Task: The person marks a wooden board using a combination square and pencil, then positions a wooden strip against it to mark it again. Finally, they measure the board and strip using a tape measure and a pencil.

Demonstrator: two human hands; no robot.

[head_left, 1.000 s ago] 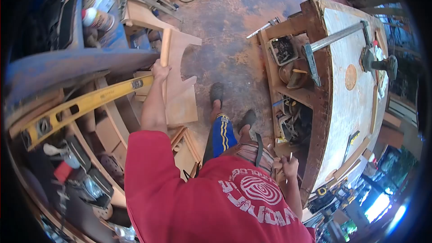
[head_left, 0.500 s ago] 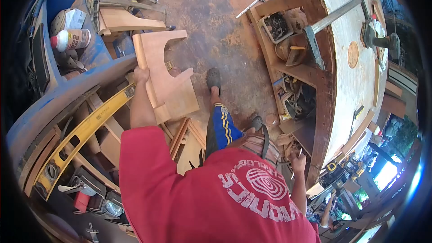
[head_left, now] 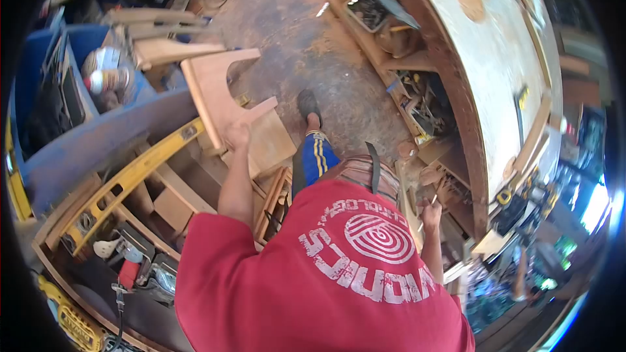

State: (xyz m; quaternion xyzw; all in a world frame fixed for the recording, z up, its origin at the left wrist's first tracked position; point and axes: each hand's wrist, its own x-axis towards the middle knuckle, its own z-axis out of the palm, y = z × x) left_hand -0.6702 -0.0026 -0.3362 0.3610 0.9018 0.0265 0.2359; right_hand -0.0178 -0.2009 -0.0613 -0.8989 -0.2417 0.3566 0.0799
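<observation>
One notched wooden panel [head_left: 212, 88] at ten o'clock, tilted on edge above the littered floor, clamped low down by the left hand [head_left: 236, 135], fingers curled shut around its edge. Just beside it at eight o'clock, a yellow level [head_left: 130, 173] and a blue bin [head_left: 98, 133]; at twelve, a dark-shod foot [head_left: 308, 105]. At four o'clock, right hand [head_left: 428, 212] closed on a thin stick [head_left: 435, 197], near the workbench [head_left: 502, 65] shelves. Risk, by the look of it: single-handed grip near one end, hence a twisting or slipping board, a corner catching level or bin, a drop toward the foot among loose offcuts [head_left: 270, 202].
</observation>
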